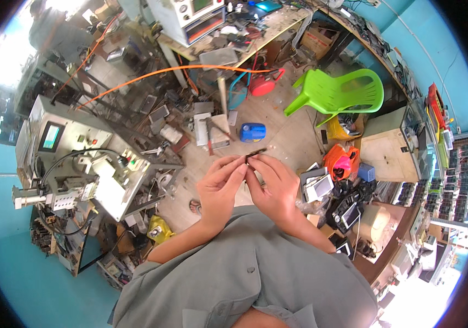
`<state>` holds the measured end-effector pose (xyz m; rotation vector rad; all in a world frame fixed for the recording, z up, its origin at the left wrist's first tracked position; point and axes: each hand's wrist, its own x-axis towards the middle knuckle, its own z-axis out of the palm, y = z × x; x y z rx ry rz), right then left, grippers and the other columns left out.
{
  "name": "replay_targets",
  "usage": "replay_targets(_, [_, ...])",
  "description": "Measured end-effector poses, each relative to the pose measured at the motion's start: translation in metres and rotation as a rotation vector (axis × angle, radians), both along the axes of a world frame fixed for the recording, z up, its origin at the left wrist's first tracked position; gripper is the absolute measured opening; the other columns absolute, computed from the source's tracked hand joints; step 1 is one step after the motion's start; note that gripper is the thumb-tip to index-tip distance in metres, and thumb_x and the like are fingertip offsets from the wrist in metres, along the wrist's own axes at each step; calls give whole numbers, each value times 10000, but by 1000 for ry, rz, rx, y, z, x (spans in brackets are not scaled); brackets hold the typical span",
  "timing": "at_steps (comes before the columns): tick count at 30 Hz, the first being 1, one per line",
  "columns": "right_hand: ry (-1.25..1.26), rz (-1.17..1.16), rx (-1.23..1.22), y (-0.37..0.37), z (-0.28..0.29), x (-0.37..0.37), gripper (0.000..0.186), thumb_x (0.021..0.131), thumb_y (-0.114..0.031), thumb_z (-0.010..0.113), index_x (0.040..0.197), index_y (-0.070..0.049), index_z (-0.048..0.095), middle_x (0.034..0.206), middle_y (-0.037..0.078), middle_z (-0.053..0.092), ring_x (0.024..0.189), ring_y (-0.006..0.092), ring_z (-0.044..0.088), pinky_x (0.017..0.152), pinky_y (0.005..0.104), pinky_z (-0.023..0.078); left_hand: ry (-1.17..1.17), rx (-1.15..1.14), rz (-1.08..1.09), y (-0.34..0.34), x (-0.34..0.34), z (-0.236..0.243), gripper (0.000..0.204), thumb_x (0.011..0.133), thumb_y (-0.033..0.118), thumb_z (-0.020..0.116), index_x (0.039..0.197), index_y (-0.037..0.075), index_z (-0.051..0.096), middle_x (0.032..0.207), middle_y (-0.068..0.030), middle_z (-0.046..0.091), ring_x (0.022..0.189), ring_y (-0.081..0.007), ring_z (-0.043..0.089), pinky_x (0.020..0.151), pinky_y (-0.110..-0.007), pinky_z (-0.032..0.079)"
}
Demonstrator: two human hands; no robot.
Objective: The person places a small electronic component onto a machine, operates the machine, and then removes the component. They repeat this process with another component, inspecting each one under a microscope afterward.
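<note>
Both hands meet in front of my body, fingertips close together. Between them is a small, thin dark strip, its far end sticking out beyond the fingers to the upper right. My left hand pinches the near end of the strip with thumb and fingers. My right hand has its thumb and bent fingers closed on the same piece from the other side. Much of the strip lies hidden under the fingertips, and its exact kind is too small to make out.
A blue jug stands on the floor just beyond my hands. Farther right is a green plastic chair. At the left stands a machine with a small screen. An orange hose crosses ahead. Clutter and bags, one orange, line the right.
</note>
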<state>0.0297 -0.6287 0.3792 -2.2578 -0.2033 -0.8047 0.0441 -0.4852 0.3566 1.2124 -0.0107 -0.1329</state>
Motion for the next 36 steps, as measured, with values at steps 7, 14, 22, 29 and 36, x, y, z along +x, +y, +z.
replay_targets(7, [134, -218, 277, -182, -10, 6, 177, 900, -16, 784, 1075, 9, 781, 1061, 153, 798, 887, 248, 784, 808, 342, 623, -101, 12, -196, -189, 24, 8, 304, 1011, -6, 715, 1312, -49, 715, 1345, -127, 630, 1101, -154, 681, 921, -285, 589])
replay_targets(14, [363, -175, 1174, -295, 7, 42, 220, 1019, -87, 713, 1136, 94, 756, 1091, 130, 802, 966, 158, 726, 920, 299, 563, -418, 182, -131, -290, 81, 1, 215, 987, 15, 751, 1190, -49, 716, 1234, -124, 658, 1071, -171, 685, 910, -293, 573])
replay_targets(22, [393, -58, 1385, -371, -8, 132, 230, 1017, -120, 724, 1141, 66, 777, 1092, 126, 796, 955, 149, 709, 901, 288, 548, 43, -24, -304, -368, 195, 0, 212, 1017, 112, 759, 1177, -23, 727, 1064, -64, 750, 813, -69, 664, 682, -229, 518])
replay_targets(29, [587, -111, 1214, -426, -33, 277, 220, 1029, -90, 681, 1157, 68, 763, 1118, 148, 790, 946, 207, 732, 911, 364, 579, 104, -200, -245, -427, 337, -23, 195, 1022, 112, 748, 1154, -32, 731, 1076, -73, 769, 933, -119, 715, 845, -271, 568])
replay_targets(36, [840, 78, 1264, -449, -40, 419, 254, 1020, -97, 714, 1210, 66, 756, 1111, 124, 784, 1002, 192, 744, 932, 326, 572, 207, -122, -81, -447, 451, -32, 133, 1007, 95, 754, 1091, -8, 745, 1023, -41, 761, 922, -97, 700, 842, -261, 555])
